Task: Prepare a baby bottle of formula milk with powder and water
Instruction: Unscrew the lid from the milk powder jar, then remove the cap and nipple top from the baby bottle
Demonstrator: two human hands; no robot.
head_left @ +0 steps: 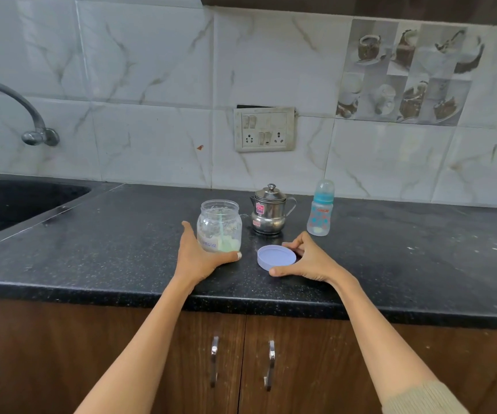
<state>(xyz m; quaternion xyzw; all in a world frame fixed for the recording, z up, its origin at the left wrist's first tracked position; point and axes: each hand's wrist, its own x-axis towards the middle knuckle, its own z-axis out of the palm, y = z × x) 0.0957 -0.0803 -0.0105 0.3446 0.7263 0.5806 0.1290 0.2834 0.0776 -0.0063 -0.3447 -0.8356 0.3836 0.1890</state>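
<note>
Powder jar opened, bottle not yet touched. Your left hand [199, 258] wraps the lower wall of the clear formula jar [219, 225], thumb across the front near its base, so the jar stands upright and steadied on the dark table [121, 234]. Your right hand [304, 258] curls round the pale lilac lid [276, 257], thumb at the near rim and fingertips at the far rim; the lid lies open side up on the table just right of the jar. Inside the jar a green scoop [225, 237] leans in what looks like a low layer of powder. Judge the jar as light, rigid and smooth-walled, probably plastic; hold it low on the wall, as now, since a high grip on a nearly empty jar would tip it easily. Take the scoop by its upper handle through the wide mouth. Behind the jar stands a lidded steel pot [269, 212], likely the water vessel; it is stiff, heavier if full, and best lifted by its side handle. The baby bottle [320, 212] stands upright to the pot's right, well apart from both hands, capped with its blue collar and clear dome. It appears light and top-heavy, so grip its printed body, not the dome.
</note>
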